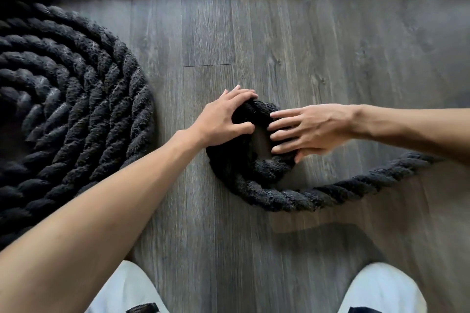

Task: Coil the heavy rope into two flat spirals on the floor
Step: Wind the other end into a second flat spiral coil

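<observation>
Two hands (223,118) (314,131), fuzzy twisted rope (279,198) — apparently gripped

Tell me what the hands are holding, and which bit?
The left hand grips the black rope at the top of its small loop. The right hand only lays straight fingers on the loop's right side.
</observation>
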